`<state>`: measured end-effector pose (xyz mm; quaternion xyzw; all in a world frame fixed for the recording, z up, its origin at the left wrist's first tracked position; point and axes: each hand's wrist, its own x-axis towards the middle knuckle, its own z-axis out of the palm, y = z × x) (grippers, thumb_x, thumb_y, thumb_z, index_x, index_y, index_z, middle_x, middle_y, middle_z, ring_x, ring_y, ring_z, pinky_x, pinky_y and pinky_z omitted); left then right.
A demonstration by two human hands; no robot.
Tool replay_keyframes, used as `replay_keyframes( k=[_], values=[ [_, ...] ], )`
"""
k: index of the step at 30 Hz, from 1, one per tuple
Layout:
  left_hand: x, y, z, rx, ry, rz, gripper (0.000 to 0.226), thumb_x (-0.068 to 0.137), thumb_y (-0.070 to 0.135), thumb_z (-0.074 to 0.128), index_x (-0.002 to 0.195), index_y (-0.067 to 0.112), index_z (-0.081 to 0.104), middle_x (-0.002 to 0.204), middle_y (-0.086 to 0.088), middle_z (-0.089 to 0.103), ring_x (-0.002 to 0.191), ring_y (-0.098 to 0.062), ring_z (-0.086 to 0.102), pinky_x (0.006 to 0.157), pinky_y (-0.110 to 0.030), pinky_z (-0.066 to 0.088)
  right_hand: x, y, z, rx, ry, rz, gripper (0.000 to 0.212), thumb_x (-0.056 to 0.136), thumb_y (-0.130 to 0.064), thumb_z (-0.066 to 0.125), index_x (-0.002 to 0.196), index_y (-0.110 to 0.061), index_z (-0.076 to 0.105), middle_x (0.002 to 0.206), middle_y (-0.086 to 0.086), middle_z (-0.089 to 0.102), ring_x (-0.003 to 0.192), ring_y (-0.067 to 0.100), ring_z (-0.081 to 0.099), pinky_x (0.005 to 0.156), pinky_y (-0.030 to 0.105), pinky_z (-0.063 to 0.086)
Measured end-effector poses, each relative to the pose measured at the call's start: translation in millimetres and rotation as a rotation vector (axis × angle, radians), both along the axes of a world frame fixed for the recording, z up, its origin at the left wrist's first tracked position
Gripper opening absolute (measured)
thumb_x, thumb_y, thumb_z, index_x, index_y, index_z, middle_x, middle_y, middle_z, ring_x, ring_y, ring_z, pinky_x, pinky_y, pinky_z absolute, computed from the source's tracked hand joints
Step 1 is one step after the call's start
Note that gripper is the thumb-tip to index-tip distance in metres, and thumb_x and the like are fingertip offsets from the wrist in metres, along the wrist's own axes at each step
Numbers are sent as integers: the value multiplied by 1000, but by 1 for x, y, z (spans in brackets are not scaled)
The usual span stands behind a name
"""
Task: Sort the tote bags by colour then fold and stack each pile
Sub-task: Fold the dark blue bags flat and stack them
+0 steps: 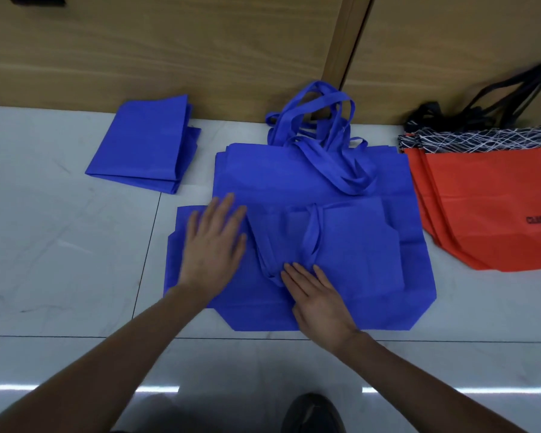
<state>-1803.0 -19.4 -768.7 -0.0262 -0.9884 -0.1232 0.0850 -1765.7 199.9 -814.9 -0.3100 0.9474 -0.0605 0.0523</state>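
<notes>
Both hands lie flat, fingers straight, gripping nothing: the left hand (pixel 214 245) and right hand (pixel 314 295) press a blue tote bag (pixel 356 245) at frame centre, its handles (pixel 313 235) folded onto it, long axis left-right.

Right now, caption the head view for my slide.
Left hand and right hand flatten a blue tote bag mid-fold beside the orange bags.

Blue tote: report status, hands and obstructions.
Both hands open: left hand flat on blue tote, right hand on its fold. Tote part-folded atop blue pile. Nothing obstructing.
</notes>
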Motion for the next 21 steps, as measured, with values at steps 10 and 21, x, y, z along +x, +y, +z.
replay_keyframes(
  k=[10,21],
  values=[
    [-10,38,-56,-208,-304,-60,62,92,47,22,138,11,43,147,-12,37,135,-32,36,104,-53,31,-65,-41,23,-84,104,-302,55,91,-31,32,138,-5,43,149,14,35,138,28,33,112,43,27],
    [-10,38,-63,-199,-278,56,67,92,56,19,148,17,22,152,-21,22,140,-34,24,109,-52,24,-50,-4,-12,64,118,-362,57,93,-35,30,140,-7,43,148,6,39,135,22,31,112,44,14]
  ],
)
